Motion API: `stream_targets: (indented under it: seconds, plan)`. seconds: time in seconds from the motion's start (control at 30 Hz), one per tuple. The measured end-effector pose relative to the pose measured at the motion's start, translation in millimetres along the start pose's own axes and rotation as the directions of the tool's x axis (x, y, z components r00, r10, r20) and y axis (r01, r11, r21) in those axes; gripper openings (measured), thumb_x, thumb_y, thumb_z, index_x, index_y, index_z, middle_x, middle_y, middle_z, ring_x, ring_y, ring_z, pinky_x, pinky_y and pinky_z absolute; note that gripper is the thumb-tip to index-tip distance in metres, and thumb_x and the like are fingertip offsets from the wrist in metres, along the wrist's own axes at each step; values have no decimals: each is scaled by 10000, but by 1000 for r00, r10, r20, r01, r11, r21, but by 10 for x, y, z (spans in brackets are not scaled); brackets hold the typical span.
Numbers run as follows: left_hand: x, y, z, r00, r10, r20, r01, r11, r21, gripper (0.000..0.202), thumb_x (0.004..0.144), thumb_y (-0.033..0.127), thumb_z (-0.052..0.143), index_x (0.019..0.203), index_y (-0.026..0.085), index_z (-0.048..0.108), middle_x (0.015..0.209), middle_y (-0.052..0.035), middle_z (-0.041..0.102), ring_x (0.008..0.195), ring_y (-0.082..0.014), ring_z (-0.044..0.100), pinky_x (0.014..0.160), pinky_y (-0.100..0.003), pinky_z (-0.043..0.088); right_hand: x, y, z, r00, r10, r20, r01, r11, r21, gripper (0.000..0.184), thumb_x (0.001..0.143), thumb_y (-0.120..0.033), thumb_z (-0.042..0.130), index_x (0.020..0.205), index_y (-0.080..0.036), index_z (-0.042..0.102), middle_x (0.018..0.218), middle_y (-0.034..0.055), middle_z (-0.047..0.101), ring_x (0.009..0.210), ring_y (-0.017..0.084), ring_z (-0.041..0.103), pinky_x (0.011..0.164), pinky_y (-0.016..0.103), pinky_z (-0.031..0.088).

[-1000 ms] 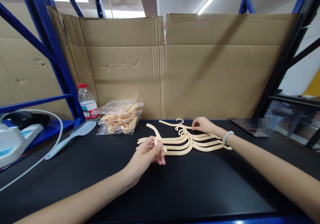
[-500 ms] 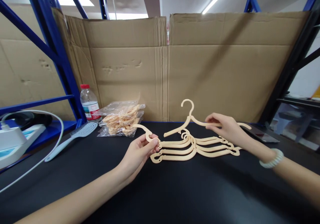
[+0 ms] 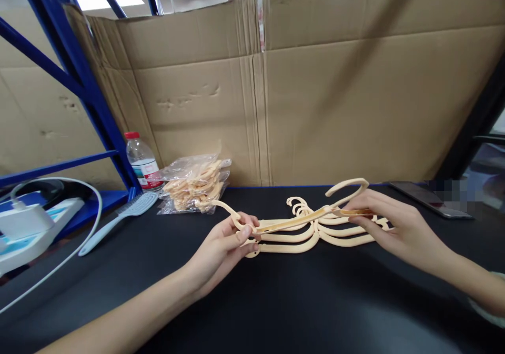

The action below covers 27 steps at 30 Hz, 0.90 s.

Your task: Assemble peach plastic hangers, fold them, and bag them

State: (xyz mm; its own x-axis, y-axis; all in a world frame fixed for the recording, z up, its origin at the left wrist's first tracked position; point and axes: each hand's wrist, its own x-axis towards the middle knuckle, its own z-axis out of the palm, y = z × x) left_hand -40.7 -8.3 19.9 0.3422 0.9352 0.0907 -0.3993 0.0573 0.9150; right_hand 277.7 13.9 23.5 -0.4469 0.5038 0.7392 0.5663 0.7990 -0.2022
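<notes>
Between the thumb and fingers of my left hand [image 3: 232,238] is a cream curved hanger end piece [image 3: 224,206], its thin tip pointing up and left. My right hand [image 3: 390,228] is closed round one arm of a cream plastic clothes hanger [image 3: 295,221], whose hook leans to the right near my fingers. The hanger's other arm reaches to my left fingertips, where its end meets the curved piece; whether the two are joined I cannot tell. Below it, several assembled cream hangers [image 3: 292,248] lie overlapping on the black table [image 3: 300,301], partly covered by both hands.
At the back left, clear bags of cream parts [image 3: 193,185] are stacked beside a red-capped bottle [image 3: 142,162]. A pale blue hairbrush [image 3: 118,222] and a white power strip with cable [image 3: 31,233] lie further left. A phone [image 3: 430,199] rests at the back right, before cardboard panels [image 3: 355,91].
My right hand has brought the hanger down and left, tipping it from upright to nearly flat. Its free end now meets the curved piece in my left hand. The view has tilted slightly.
</notes>
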Motion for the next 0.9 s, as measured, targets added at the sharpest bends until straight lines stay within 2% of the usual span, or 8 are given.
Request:
stream_targets:
  seconds: [0.2, 0.6, 0.8, 0.9]
  plan:
    - [0, -5, 2, 998, -19, 65, 20, 1000, -14, 78, 824, 170, 649, 788, 146, 584, 893, -41, 570, 748, -131, 540, 721, -280, 444, -5, -25, -7, 999, 3, -43, -4, 1000, -15, 114, 895, -180, 542, 969, -229, 614, 884, 43, 640, 806, 190, 615, 692, 313, 486]
    - [-2, -75, -40, 1000, -17, 5, 17, 999, -28, 198, 680, 150, 761, 704, 149, 564, 747, 5, 555, 646, -109, 532, 655, -242, 413, -40, -215, 68, 993, 24, -116, -32, 997, -71, 128, 882, -197, 528, 907, -288, 615, 834, 37, 651, 735, 204, 628, 620, 328, 490]
    - [-27, -73, -34, 995, 17, -99, -18, 1000, -11, 211, 665, 39, 696, 683, 155, 520, 668, 35, 536, 565, -77, 499, 588, -211, 403, -68, -277, 133, 993, -1, -118, -6, 999, -53, 184, 876, -164, 530, 974, -291, 620, 858, 38, 670, 773, 207, 646, 641, 328, 516]
    - [-32, -55, -10, 985, 43, -166, -41, 999, 15, 225, 661, 49, 710, 685, 157, 513, 649, 39, 546, 567, -75, 503, 575, -194, 413, -81, -314, 157, 992, -10, -127, 0, 997, -72, 213, 873, -145, 536, 1009, -289, 614, 886, 37, 673, 783, 193, 644, 635, 308, 521]
